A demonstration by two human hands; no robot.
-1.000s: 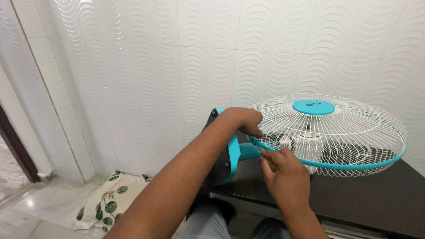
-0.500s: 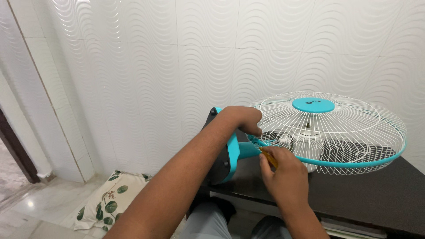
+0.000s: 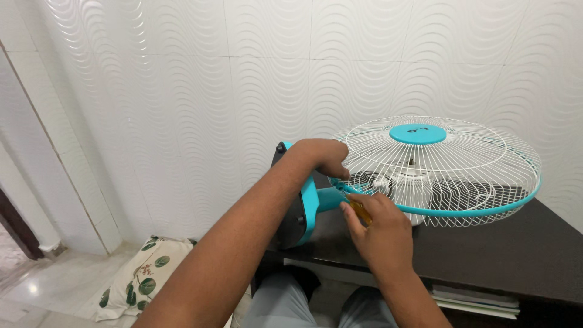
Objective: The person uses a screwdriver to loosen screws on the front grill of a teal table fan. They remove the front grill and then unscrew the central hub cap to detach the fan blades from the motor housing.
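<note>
A fan with a white wire cage (image 3: 449,164), a teal rim and a teal centre cap (image 3: 417,133) lies on its back on a dark table (image 3: 510,255). Its teal and black base (image 3: 299,200) stands up at the table's left end. My left hand (image 3: 325,157) grips the cage's left edge near the neck. Just below the rim, my right hand (image 3: 379,231) holds a small tool with a yellow-orange handle (image 3: 361,211) at the cage's edge.
A white wavy-patterned tiled wall (image 3: 243,91) stands behind the table. On the floor to the left lies a cushion with green leaf print (image 3: 143,276). Papers or books (image 3: 477,299) sit on a shelf under the table. My knees in grey trousers (image 3: 285,304) are below.
My right hand has shifted slightly along the cage rim with the tool. The left hand keeps its grip on the cage.
</note>
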